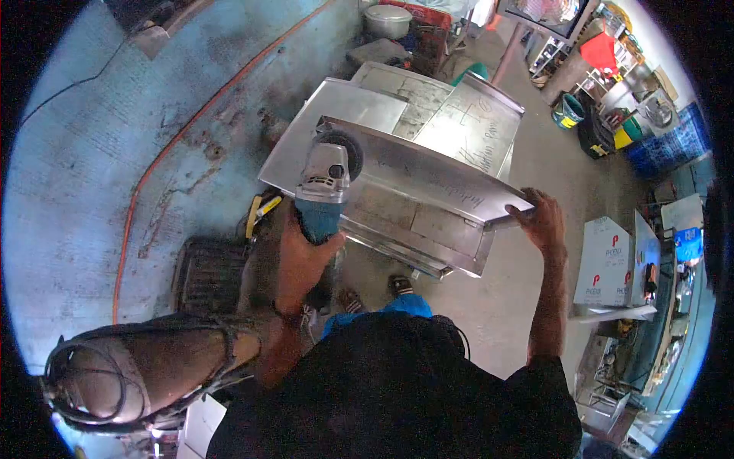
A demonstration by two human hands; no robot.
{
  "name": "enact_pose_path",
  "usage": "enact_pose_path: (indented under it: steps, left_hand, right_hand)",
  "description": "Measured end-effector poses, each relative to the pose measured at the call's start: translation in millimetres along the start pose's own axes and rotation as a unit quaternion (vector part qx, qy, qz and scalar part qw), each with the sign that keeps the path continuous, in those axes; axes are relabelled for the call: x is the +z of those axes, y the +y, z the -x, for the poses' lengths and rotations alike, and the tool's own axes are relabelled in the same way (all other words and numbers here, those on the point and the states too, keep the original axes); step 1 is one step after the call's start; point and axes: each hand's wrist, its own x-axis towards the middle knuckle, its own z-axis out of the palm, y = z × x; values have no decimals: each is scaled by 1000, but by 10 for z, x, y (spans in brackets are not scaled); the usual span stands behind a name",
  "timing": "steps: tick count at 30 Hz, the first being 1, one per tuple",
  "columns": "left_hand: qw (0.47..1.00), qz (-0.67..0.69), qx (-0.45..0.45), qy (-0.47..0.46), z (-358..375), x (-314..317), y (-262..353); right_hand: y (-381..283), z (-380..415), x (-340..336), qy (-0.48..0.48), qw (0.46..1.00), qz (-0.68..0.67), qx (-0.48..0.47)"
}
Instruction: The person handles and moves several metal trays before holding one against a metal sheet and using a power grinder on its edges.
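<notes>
My left hand [300, 262] is wrapped round the teal body of an angle grinder [324, 180]. The grinder's dark disc [350, 150] overlaps the upper left end of a bent sheet-metal panel [432, 182] in this view. At the panel's right end, my right hand [543, 220] grips the raised edge, thumb on the near face and fingers over the far side. Handwriting runs along the panel. Beneath and behind it lie more metal sheets, including a flat one [336, 111] at the left and a marked one [478, 126] at the right.
A blue wall [99, 153] with an orange hose [164, 153] runs along the left. A brown cylinder [153, 367] wrapped in cable stands lower left. White cartons [604, 264], buckets [568, 112] and a cluttered bench are on the right. A lidded pot [388, 21] sits at the back.
</notes>
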Motion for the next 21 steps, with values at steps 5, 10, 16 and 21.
enact_pose_path:
  steps: [5, 10, 16, 21]
  left_hand:
    - [999, -39, -9, 27, -52, 251, 96]
    - [995, -83, -47, 28, -87, 434, 240]
    - [992, -94, -71, 47, -105, 534, 325]
    - [990, -121, -51, 52, -152, 528, 259]
  right_hand:
    - [383, 84, 169, 21, 961, -275, -5]
    - [631, 131, 797, 200, 838, -501, -79]
    - [788, 79, 1381, 194, 748, -634, -10]
    - [746, 58, 1352, 233, 736, -636, 8]
